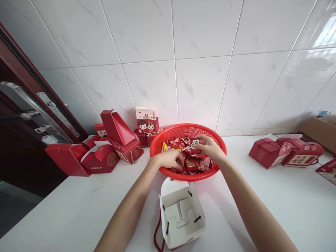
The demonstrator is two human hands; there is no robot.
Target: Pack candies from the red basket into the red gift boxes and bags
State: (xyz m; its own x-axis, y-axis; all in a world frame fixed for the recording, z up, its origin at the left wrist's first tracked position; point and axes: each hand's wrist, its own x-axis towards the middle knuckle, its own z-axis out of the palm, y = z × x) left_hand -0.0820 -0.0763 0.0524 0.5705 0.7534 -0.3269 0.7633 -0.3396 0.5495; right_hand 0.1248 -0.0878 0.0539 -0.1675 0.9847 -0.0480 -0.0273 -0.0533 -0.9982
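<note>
Both hands reach into a red oval plastic basket [222, 147] filled with wrapped candies [192, 163], mostly red, with a yellow one on the left. My left hand [172, 159] is low at the near left side, its fingers curled down among the wrappers; whatever they grip is hidden. Over the right part, my right hand [210, 147] pinches a dark wrapped candy [194, 143] with white on it between thumb and fingers. In front of the basket stands an open box [181, 217], white inside, with nothing in it and a dark red cord at its left.
Red gift boxes [101, 157] cluster at the left, some with lids raised. A box with cartoon figures [146, 120] stands by the tiled wall. More red boxes [286, 150] and a cardboard carton [321, 131] are at the right. A dark door [23, 115] borders the left.
</note>
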